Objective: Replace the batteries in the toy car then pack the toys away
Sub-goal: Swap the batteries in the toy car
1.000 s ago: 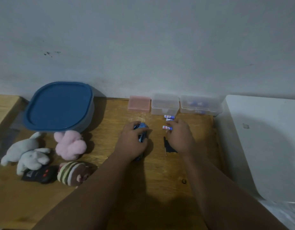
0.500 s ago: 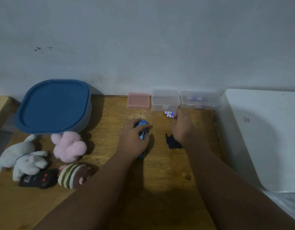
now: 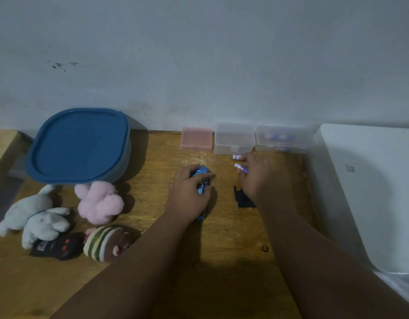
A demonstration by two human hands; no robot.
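My left hand (image 3: 189,196) grips the blue toy car (image 3: 202,180) on the wooden table (image 3: 222,249), covering most of it. My right hand (image 3: 258,176) pinches a small white-and-purple battery (image 3: 240,167) at its fingertips. A second battery (image 3: 236,157) lies on the table just beyond, in front of the clear boxes. A black battery cover (image 3: 243,200) with a thin screwdriver (image 3: 237,207) lies under my right wrist, partly hidden.
A blue-lidded tub (image 3: 80,145) stands back left. In front of it lie a grey plush (image 3: 35,217), a pink plush (image 3: 98,202), a striped plush (image 3: 105,244) and a black remote (image 3: 55,246). A pink box (image 3: 196,138) and two clear boxes (image 3: 234,138) (image 3: 281,139) line the wall. A white surface (image 3: 371,192) borders the right.
My right hand went forward to the batteries near the clear boxes, then came back slightly with one pinched in its fingers. My left hand stayed on the car.
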